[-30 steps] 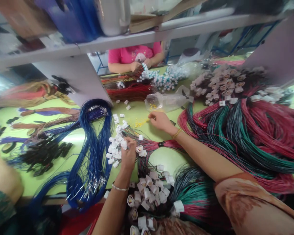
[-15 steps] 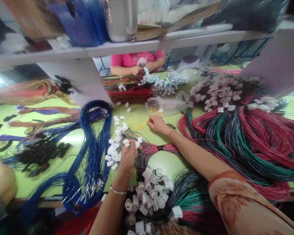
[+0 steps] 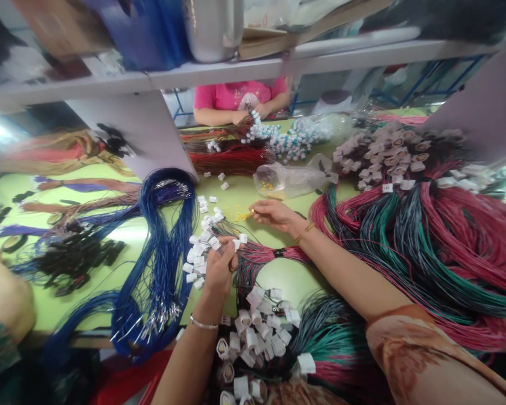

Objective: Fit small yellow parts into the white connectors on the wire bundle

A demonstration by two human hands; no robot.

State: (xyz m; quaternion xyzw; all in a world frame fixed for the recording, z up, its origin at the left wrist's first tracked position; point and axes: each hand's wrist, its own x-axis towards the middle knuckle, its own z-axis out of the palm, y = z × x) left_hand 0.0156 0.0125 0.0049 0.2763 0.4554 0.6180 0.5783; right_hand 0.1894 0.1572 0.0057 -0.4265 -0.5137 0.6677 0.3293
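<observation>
Head view: one left hand (image 3: 220, 269), thumb and fingers closed on a white connector (image 3: 236, 244), at the near edge of a cluster of white connectors (image 3: 199, 247) on the green table (image 3: 295, 278). One right hand (image 3: 276, 216), thumb and forefinger together on a small yellow piece (image 3: 252, 210), just beside loose yellow pieces (image 3: 242, 216), which lie between the two hands and beyond the cluster. Item, a clear plastic bag (image 3: 297, 179), yellow bits inside, on the far side of the right hand. Item, a pink-and-dark wire bundle (image 3: 261, 254), black-tied, running right from the left hand. Item, blue wires (image 3: 152, 259), left; black connectors (image 3: 73, 261), farther left. Item, large pink, green and dark wire coils (image 3: 421, 242), right. Item, at the far side, a person in a pink shirt (image 3: 240, 97), hands at brown wires with small white-and-blue connectors (image 3: 287, 138).
</observation>
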